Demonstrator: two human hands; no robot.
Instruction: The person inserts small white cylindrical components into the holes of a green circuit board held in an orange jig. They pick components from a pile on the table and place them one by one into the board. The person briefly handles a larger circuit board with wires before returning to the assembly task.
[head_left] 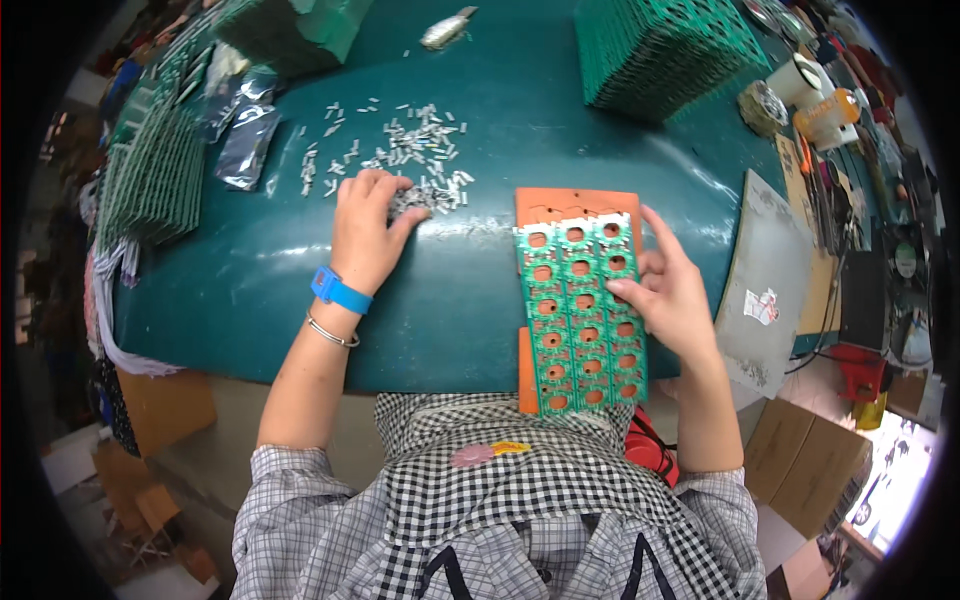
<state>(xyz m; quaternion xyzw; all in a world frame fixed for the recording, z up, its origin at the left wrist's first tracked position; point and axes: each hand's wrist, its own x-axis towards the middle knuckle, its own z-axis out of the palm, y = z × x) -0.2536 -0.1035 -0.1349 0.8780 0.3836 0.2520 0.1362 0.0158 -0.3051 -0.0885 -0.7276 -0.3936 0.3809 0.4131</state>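
Green panel (pixel 582 285) touches right fingers (pixel 626 291); left fingers (pixel 374 182) touch silvery pieces (pixel 413 198).

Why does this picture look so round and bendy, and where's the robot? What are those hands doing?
There's no robot, just a person. A wide, curvy camera on their head looks down, so straight edges bend.

The left hand, with a blue watch on its wrist, reaches to a scattered pile of tiny grey pieces. Its thumb and fingers are apart.

The right hand holds a green board full of holes at its right edge, thumb on top. An orange plate lies underneath.

The dark green table also carries tall stacks of green boards, like this one.
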